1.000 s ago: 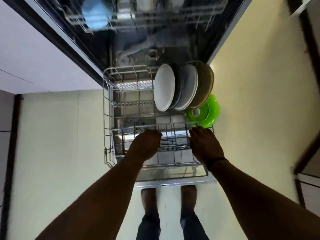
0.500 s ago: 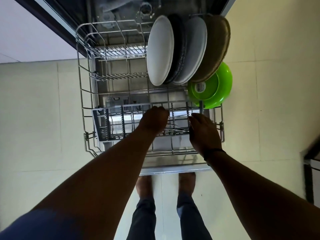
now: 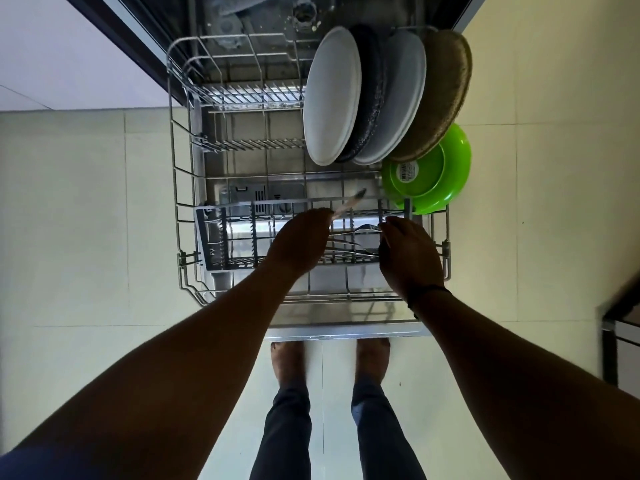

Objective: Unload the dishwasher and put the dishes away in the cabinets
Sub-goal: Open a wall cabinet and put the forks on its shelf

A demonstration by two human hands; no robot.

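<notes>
Nearest the camera, two bare feet [image 3: 329,358] stand on the pale tiled floor [image 3: 86,237] just in front of the open dishwasher door [image 3: 346,329]. Above the door sits the pulled-out wire rack [image 3: 176,188]. Both forearms reach down over its near edge to the grey cutlery basket [image 3: 235,244], which runs left to right across the rack's front.

The left hand [image 3: 299,242] is curled round a pale-handled utensil [image 3: 348,204]; its long axis slants up and to the right, with the dark tip pointing toward the plates. The right hand [image 3: 410,252], a dark band at its wrist, has its fingers bent down over the right end of the basket, touching metal cutlery [image 3: 360,237] that lies roughly left to right; whether it actually grips a piece cannot be told.

Farther back, at the rack's right side, four plates stand on edge in a row: a white plate [image 3: 332,95], a dark plate [image 3: 372,88], a second white plate [image 3: 398,98] and a brown plate [image 3: 441,95]. One green bowl [image 3: 433,171] leans just in front of the brown plate, its labelled underside facing the camera.
</notes>
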